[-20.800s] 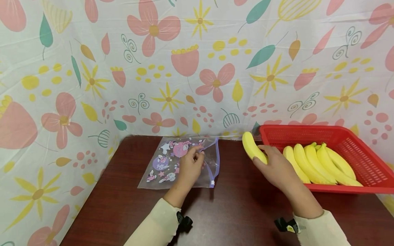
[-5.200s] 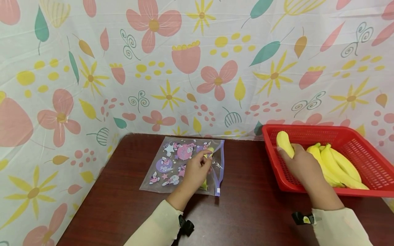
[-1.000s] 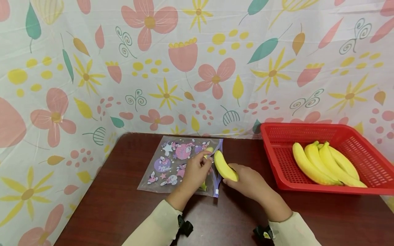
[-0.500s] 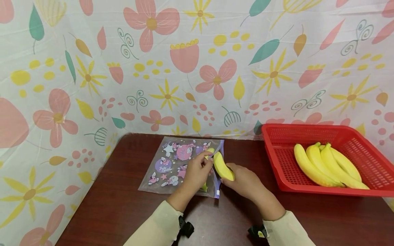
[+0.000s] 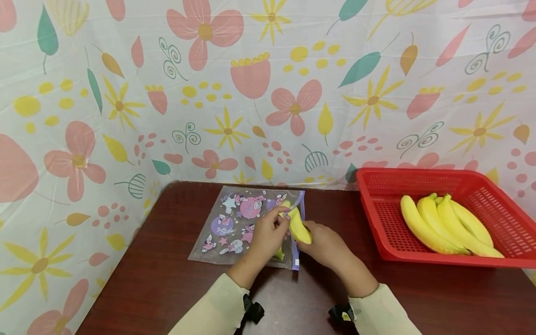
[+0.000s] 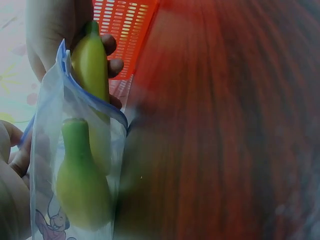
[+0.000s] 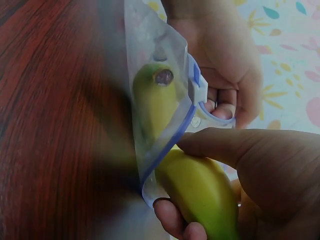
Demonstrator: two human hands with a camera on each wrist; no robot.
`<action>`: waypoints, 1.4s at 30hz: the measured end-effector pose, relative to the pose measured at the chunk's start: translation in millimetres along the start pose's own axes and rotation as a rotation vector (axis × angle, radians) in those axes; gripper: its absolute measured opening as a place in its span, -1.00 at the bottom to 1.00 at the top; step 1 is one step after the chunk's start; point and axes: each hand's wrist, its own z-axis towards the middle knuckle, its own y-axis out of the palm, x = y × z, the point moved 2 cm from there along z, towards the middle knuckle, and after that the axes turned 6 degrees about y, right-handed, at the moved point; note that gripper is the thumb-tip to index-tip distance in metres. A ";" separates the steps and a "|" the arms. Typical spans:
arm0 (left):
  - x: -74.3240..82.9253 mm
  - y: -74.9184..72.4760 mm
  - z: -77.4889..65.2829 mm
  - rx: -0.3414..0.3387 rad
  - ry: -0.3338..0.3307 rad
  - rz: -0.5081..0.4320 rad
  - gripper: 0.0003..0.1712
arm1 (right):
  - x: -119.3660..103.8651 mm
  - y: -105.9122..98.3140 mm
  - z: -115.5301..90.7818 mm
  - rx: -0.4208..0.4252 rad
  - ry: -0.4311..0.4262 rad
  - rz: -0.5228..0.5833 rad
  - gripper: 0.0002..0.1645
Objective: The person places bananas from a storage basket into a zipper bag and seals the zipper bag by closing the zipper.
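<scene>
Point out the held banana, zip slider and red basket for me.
Held banana (image 7: pixel 200 187), right wrist view: middle of its peel.
Zip slider (image 7: pixel 200 93), right wrist view: white body.
Red basket (image 5: pixel 406 182), head view: inner back wall.

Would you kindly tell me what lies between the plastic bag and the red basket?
The head view shows the right hand, holding a banana at the mouth of the bag, and bare tabletop.
</scene>
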 end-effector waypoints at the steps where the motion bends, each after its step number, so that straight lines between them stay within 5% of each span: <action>1: -0.3 0.2 0.1 -0.001 0.002 0.000 -0.71 | -0.4 0.5 0.4 0.000 -0.003 0.007 -0.39; 13: -2.2 0.2 0.7 -0.015 0.009 0.001 -0.68 | 0.3 5.7 5.3 -0.017 0.023 0.065 -0.33; 42: -3.6 -0.8 0.8 -0.014 0.012 0.035 -0.70 | 5.1 20.8 8.8 -0.071 -0.100 0.282 -0.43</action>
